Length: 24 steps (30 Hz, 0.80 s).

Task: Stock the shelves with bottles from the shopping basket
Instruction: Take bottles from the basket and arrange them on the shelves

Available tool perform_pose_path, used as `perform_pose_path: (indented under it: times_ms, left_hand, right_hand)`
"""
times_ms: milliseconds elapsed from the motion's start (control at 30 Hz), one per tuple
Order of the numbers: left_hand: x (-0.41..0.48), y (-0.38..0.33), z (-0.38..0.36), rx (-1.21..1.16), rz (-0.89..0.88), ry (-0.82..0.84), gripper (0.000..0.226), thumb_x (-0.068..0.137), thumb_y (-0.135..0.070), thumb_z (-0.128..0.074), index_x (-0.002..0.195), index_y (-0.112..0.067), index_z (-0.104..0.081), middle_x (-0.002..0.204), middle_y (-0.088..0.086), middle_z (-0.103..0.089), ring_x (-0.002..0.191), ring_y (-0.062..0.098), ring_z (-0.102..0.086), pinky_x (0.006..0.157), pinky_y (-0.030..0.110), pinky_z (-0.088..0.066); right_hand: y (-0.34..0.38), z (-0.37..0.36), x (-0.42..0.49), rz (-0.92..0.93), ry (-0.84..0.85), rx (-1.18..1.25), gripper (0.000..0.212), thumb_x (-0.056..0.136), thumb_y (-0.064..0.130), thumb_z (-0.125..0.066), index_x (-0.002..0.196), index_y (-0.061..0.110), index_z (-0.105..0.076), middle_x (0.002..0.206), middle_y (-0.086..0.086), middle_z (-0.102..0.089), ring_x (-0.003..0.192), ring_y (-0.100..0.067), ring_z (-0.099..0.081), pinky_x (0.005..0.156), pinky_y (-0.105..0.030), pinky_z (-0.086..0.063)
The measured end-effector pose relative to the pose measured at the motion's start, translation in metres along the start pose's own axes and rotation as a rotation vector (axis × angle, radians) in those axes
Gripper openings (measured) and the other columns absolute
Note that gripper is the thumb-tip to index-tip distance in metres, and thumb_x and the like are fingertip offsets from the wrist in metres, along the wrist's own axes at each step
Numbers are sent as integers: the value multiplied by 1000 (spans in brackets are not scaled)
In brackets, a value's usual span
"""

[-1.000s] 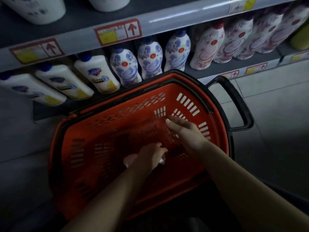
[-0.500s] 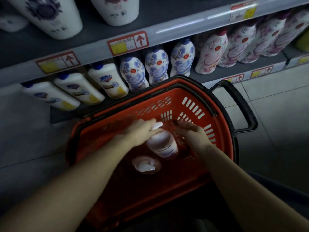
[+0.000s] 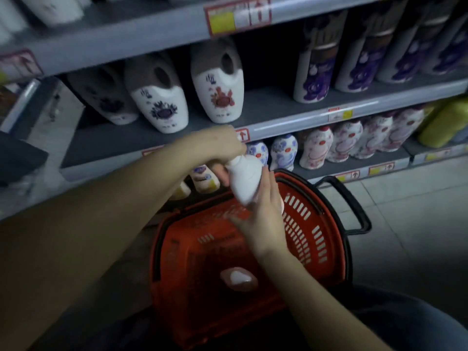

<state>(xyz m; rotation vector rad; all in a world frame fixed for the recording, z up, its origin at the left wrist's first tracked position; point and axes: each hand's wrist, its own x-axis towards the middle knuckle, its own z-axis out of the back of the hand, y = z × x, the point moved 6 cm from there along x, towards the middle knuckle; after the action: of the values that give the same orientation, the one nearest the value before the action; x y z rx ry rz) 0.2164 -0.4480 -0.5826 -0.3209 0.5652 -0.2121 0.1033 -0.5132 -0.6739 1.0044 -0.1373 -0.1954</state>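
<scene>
left hand [image 3: 217, 148]: I see it wrapped round the top of the white bottle [image 3: 244, 178], held above the basket [image 3: 326, 252]
right hand [image 3: 260, 219]: fingers straight, pressed against the bottle's lower side, over the basket
other bottle [image 3: 238, 278]: lying inside the basket

Grey shelves [image 3: 266, 105] carry rows of patterned bottles [image 3: 217, 97], and the red basket [image 3: 316, 236] sits on the tiled floor [image 3: 417, 211] at the lowest shelf's front edge

Left hand [image 3: 217, 145] curls in a grip; right hand [image 3: 260, 219] lies beside it, fingers straight.
</scene>
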Motion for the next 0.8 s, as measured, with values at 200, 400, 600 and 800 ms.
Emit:
perform_pose_path:
  times_ms: [200,400,600,800]
  left_hand:
    - [-67,-27,45,-138,-8,78,41,86,-35,-64,92,6,-68,77,17,-75,54,14,-62,51,15,-49]
    - [-96,-24,84,-528,-143,-253,52,91,-57,-39,81,-13,-64,42,2,-64,33,12,-50,40,15,-36]
    - [-115,19,33,-1193,-159,-65,45,86,-57,-53,108,-21,-69,110,6,-71,105,28,-65,91,39,-52]
    - [-142,7,24,-1435,-397,68,60,73,-44,-66,129,-23,-57,132,10,-61,125,31,-55,107,53,-40]
  right_hand:
    - [66,59,2,74,-302,-106,81,66,32,-76,138,24,-40,128,-2,-56,110,-25,-57,84,-35,-50]
    - [97,99,9,-54,99,528,46,64,17,-80,106,18,-60,97,1,-71,89,-17,-68,86,-43,-56]
    - [133,100,9,-250,392,1081,78,54,34,-85,121,3,-61,117,-21,-68,110,-38,-64,97,-54,-48]
    - [159,108,18,-220,333,1066,68,65,40,-68,122,3,-62,117,-24,-67,112,-40,-63,98,-52,-48]
